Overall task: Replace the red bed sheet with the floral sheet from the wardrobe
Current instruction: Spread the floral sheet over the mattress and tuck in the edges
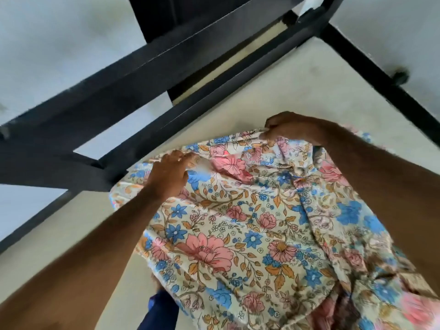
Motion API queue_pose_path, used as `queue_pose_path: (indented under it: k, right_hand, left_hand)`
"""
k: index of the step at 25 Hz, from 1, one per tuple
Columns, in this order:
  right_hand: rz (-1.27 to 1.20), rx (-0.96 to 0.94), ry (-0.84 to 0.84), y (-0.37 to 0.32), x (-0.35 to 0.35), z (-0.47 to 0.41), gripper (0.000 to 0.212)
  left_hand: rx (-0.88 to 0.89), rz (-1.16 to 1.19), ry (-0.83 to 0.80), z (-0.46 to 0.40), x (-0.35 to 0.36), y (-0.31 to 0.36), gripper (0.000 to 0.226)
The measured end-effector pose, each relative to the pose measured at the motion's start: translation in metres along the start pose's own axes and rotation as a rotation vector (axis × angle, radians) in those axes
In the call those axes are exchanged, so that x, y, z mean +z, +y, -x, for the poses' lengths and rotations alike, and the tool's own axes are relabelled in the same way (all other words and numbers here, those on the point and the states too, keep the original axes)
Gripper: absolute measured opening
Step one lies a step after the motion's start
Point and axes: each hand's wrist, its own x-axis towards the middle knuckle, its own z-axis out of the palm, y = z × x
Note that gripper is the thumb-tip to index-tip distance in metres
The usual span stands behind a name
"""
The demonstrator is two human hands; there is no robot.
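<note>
Two hands spread a floral sheet over a bare mattress.

Nearest, the floral sheet (pixel 238 234) lies bunched under both forearms. The left hand (pixel 170 173) and right hand (pixel 289 128) each pinch its far edge. Beyond the fingers is bare mattress (pixel 273 86), then the black bed frame (pixel 133 75). Best to pull the edge taut and level toward the frame before releasing. No red sheet is visible.

Bare cream mattress (pixel 297 77) lies open beyond and right of the bunched floral sheet (pixel 238 234), bounded ahead by the black bed frame rails (pixel 147 65), whose bars cross the far-left corner and block passage toward the grey floor (pixel 47 44).
</note>
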Motion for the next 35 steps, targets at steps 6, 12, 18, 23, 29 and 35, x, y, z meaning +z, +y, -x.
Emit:
queue_pose_path:
  k: [6,12,18,23,29,35]
  right_hand:
    - [0.240,0.139,0.697,-0.022,-0.001,-0.046,0.036]
    - [-0.159,0.054,0.691,-0.023,0.008,-0.115,0.041]
    - [-0.212,0.068,0.512,0.008,-0.016,-0.152,0.078]
    - [0.087,-0.142,0.510,-0.004,0.065,-0.095,0.093]
    - [0.065,-0.322,0.292,-0.030,0.260,0.030,0.042]
    - [0.273,-0.342,0.129,-0.023,0.394,0.118,0.075]
  left_hand:
    - [0.054,0.077,-0.016,-0.054,0.007,0.015,0.071]
    - [-0.068,0.252,-0.018,-0.118,0.019,0.000,0.066]
    - [-0.050,0.258,-0.113,-0.142,0.030,-0.008,0.073]
    - [0.187,0.216,0.050,-0.088,0.024,-0.019,0.058]
    - [0.015,0.164,0.144,0.056,0.046,-0.027,0.051]
    - [-1.061,0.816,0.494,0.183,0.100,-0.016,0.045]
